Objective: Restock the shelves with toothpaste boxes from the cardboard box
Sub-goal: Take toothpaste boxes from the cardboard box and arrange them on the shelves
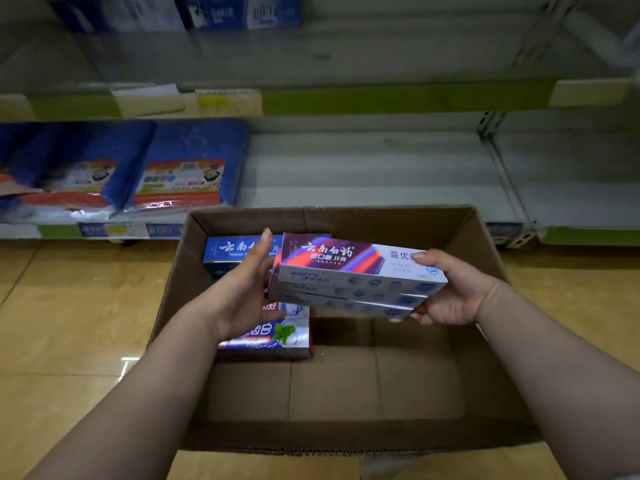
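Three purple toothpaste boxes (356, 275): stacked flat, held in the air over the open cardboard box (346, 386).
Left hand (242, 289): straight fingers pressed against the stack's left end.
Right hand (453, 292): thumb above, fingers curled beneath, clamped on the right end.
Doing it well: squeeze both ends evenly and keep the stack level; aim for the bare lower shelf (363, 174) behind.
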The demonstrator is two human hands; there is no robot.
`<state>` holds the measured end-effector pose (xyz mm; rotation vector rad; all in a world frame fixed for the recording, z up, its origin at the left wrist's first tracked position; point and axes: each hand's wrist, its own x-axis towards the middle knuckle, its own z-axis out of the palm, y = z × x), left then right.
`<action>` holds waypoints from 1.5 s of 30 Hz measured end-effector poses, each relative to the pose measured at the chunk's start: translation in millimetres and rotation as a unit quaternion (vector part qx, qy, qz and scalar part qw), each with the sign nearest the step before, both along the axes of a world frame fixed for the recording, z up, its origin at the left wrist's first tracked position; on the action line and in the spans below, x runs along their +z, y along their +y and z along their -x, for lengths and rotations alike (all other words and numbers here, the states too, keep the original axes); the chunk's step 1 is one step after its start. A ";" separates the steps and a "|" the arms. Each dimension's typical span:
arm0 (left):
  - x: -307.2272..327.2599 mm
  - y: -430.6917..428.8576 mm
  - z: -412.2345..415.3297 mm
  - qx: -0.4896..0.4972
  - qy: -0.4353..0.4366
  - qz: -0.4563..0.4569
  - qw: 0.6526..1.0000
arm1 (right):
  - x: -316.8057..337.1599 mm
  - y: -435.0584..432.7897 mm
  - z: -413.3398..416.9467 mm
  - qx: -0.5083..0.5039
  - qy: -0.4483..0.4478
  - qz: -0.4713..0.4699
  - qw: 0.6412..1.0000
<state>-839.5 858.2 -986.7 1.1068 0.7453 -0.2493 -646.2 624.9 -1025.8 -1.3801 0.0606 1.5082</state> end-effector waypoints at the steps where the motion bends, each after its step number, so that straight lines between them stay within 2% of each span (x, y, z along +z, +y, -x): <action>1: 3.9 1.6 -4.8 -0.018 -0.005 -0.006 1.000 | 3.8 -1.2 -3.5 -0.006 -0.008 -0.003 1.000; 6: 16.3 -6.9 -30.9 -0.031 -0.005 -0.042 0.999 | 29.9 -3.1 -16.5 -0.005 -0.059 0.002 0.998; 9: 18.6 -11.1 -46.1 0.016 0.025 -0.048 0.998 | 48.1 2.4 -18.3 -0.013 -0.102 0.025 0.994; 11: 19.2 -13.6 -53.2 0.087 0.028 -0.020 0.996 | 54.7 7.2 -17.6 -0.032 -0.112 0.031 0.993; 13: 16.3 -18.3 -55.8 0.146 0.010 0.001 0.989 | 57.7 12.4 -16.0 -0.063 -0.116 0.022 0.991; 16: 16.7 -26.9 -55.0 0.177 -0.011 0.012 0.984 | 62.3 17.7 -16.7 -0.120 -0.127 0.005 0.985; 23: 41.3 -24.2 -61.0 0.229 -0.077 -0.004 0.970 | 87.5 31.5 -17.2 -0.123 -0.156 -0.034 0.980; 28: 61.9 -24.0 -63.9 0.239 -0.100 0.017 0.966 | 111.9 32.7 -19.8 -0.110 -0.188 -0.031 0.975; 33: 99.3 -9.6 -59.2 0.223 -0.168 0.019 0.960 | 148.4 46.5 -15.8 -0.105 -0.216 -0.076 0.968; 39: 166.0 3.5 -65.4 0.224 -0.204 -0.060 0.951 | 207.9 58.8 -23.4 -0.096 -0.239 -0.129 0.958; 45: 199.0 0.1 -65.4 0.199 -0.230 -0.080 0.949 | 236.8 51.1 -26.5 -0.098 -0.259 -0.153 0.949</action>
